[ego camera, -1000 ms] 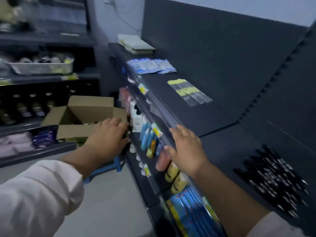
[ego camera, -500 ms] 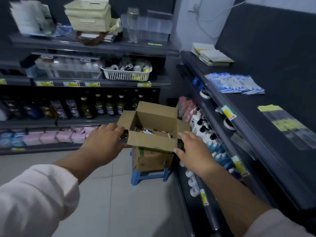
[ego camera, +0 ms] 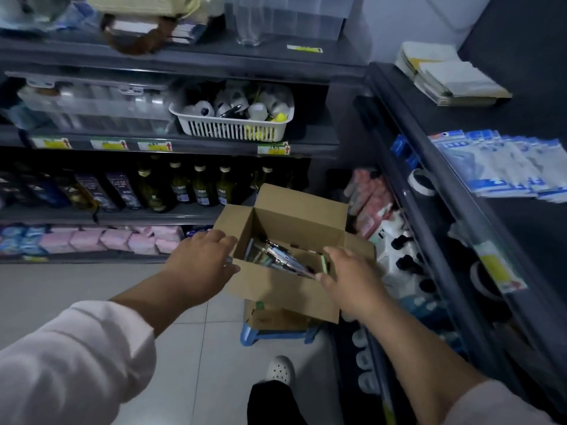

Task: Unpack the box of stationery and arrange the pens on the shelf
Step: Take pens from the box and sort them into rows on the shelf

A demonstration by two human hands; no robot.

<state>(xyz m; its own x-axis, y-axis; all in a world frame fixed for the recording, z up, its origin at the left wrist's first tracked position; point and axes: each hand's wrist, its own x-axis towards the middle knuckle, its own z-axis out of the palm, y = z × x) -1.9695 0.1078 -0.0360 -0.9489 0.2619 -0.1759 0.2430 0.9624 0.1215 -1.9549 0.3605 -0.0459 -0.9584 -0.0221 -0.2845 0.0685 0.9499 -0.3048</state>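
An open cardboard box (ego camera: 296,214) stands on a small blue stool (ego camera: 276,335) in the aisle. Pens and packaged stationery (ego camera: 273,254) lie inside it. My left hand (ego camera: 202,259) lies on the box's left flap, fingers curled over the rim. My right hand (ego camera: 349,277) is at the front right corner, thumb and fingers pinched around a green-edged strip there. I cannot tell if that strip belongs to the box or to a pack. The dark shelf (ego camera: 503,228) runs along the right.
Blue-white packets (ego camera: 506,167) and stacked notebooks (ego camera: 451,78) lie on the right shelf, tape rolls (ego camera: 425,182) below. Ahead, shelves hold a white basket (ego camera: 233,127), bottles (ego camera: 199,185) and pink packs (ego camera: 116,240). My white shoe (ego camera: 279,369) is on the tiled floor.
My view swung left from the right shelf to the box. My right hand left the shelf edge and came to the box's front right corner; my left hand settled on the left flap.
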